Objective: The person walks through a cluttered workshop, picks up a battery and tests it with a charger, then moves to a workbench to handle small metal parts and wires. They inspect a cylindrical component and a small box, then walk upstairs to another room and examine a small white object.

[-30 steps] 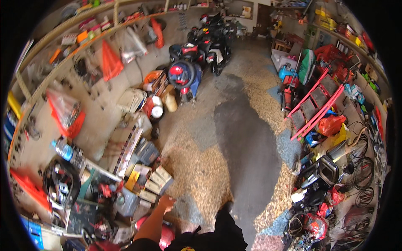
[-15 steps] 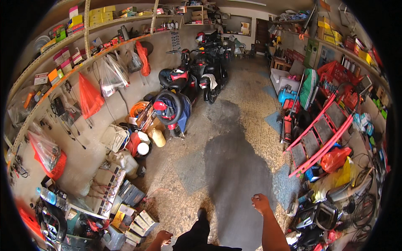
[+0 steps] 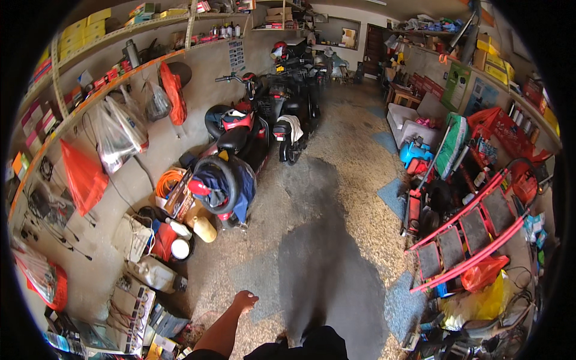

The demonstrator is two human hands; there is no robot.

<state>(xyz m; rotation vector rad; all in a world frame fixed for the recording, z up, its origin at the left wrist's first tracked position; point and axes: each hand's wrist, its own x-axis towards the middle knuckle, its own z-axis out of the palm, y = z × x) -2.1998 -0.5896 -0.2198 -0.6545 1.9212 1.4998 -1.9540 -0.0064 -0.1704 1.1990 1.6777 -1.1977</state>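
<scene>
My left hand [image 3: 245,301] swings out in front of me over the speckled floor. Its fingers are loosely curled and no object shows in them. The hand touches nothing; nearest to it are a tan jug [image 3: 204,229] and a white plastic canister [image 3: 157,273] against the left wall. My right hand is out of the picture. Ahead on the left stands a scooter with a tire [image 3: 223,180] and dark blue cloth at its rear. Behind it is a black motorcycle [image 3: 290,125] with a pale cloth over its tail.
A red-railed folding ladder [image 3: 468,231] leans among piled goods on the right, with a red floor jack [image 3: 413,210] beside it. A grey armchair [image 3: 414,129] is farther back. Shelves [image 3: 138,75] line the left wall, with red bags [image 3: 84,174] hanging below. A walkway runs down the middle.
I have moved forward, so the scooter and ladder appear nearer. My left hand has swung up and forward; my right hand has dropped out of the picture.
</scene>
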